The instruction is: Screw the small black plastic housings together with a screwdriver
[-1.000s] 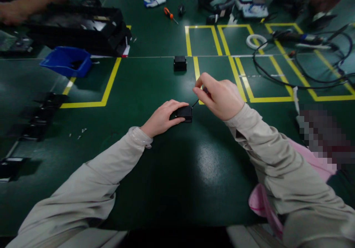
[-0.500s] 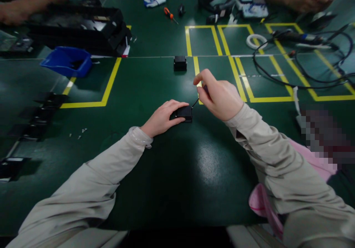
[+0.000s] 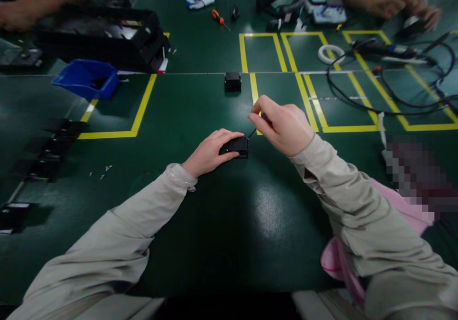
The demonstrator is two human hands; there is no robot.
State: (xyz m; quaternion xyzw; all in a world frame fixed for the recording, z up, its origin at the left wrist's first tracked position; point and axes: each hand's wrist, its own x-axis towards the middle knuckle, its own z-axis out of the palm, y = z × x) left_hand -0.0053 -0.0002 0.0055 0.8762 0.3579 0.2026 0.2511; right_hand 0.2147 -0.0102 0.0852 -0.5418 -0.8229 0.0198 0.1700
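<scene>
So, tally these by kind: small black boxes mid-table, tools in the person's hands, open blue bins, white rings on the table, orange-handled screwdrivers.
Small black boxes: 2 (near box, held by the left hand; far box)
Thin tool, in the right hand: 1
Blue bin: 1
White ring: 1
Orange-handled screwdriver: 1
Total: 6
</scene>
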